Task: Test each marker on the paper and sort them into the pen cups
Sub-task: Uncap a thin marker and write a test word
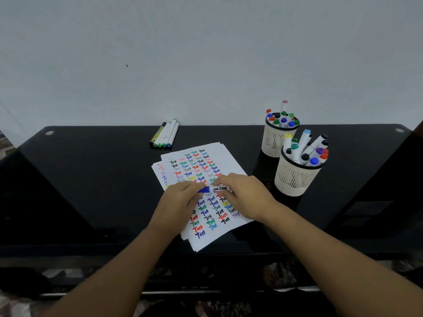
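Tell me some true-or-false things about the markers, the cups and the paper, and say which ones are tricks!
1. Both hands hold one blue marker over the paper. True: the left hand pinches its blue cap end and the right hand grips the white barrel.
2. There are three pen cups. False: there are two, the far cup and the near cup.
3. Both cups have markers in them. True.
4. The loose markers lie right of the cups. False: they lie left of the cups, at the back of the table.
5. The paper is blank. False: it is covered with the word "Test" in many colours.
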`<state>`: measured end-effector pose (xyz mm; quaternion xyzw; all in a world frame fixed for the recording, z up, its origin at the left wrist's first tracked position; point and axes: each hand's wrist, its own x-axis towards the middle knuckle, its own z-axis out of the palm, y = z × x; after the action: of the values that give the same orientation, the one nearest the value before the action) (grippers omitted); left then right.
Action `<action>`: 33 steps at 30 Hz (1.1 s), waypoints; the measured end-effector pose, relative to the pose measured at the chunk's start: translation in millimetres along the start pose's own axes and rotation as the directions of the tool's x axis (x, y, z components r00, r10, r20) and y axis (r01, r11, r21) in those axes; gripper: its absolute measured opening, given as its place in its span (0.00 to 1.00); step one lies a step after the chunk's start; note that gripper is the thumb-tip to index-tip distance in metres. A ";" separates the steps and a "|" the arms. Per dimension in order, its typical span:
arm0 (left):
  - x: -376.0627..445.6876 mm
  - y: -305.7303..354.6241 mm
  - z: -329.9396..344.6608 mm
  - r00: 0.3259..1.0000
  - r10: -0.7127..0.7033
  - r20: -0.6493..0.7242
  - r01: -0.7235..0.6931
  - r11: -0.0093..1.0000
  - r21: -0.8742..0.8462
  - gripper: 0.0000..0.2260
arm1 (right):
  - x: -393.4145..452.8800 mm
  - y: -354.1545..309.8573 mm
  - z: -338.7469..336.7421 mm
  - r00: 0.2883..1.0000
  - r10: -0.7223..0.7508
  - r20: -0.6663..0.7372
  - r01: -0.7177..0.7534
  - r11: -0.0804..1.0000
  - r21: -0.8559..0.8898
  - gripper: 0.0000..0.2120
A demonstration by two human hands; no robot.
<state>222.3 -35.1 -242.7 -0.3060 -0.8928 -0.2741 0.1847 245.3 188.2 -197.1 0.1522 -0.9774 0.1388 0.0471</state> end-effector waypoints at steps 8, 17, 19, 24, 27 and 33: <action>0.7 9.7 -3.9 0.979 -0.194 0.065 0.200 0.974 -0.110 0.24 | 0.6 -6.7 -0.1 0.998 -0.050 0.048 0.053 0.996 -0.069 0.20; 7.8 4.2 0.9 0.923 -0.332 0.197 0.319 0.943 0.097 0.36 | -3.6 -5.4 -10.0 0.997 0.071 -0.007 -0.068 0.978 0.197 0.33; 7.5 1.0 2.4 0.916 -0.338 0.214 0.320 0.941 0.114 0.34 | -5.1 -6.1 -10.6 0.994 0.112 -0.004 -0.106 0.951 0.290 0.32; 8.3 -1.2 4.8 0.917 -0.335 0.218 0.312 0.941 0.130 0.34 | -8.1 -5.8 -7.3 0.987 0.163 0.012 -0.157 0.922 0.354 0.26; 8.7 -0.2 2.7 0.913 -0.340 0.227 0.315 0.939 0.140 0.34 | -8.8 -5.3 -8.6 0.978 0.209 -0.016 -0.190 0.918 0.348 0.24; 8.4 1.0 1.3 0.908 -0.347 0.236 0.319 0.936 0.149 0.34 | -8.6 -3.1 -7.9 0.968 0.238 -0.077 -0.179 0.874 0.452 0.30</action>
<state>216.4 -29.8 -239.1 -0.1719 -0.9616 -0.2112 0.0334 254.8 190.0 -189.9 0.0432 -0.9259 0.3706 0.0599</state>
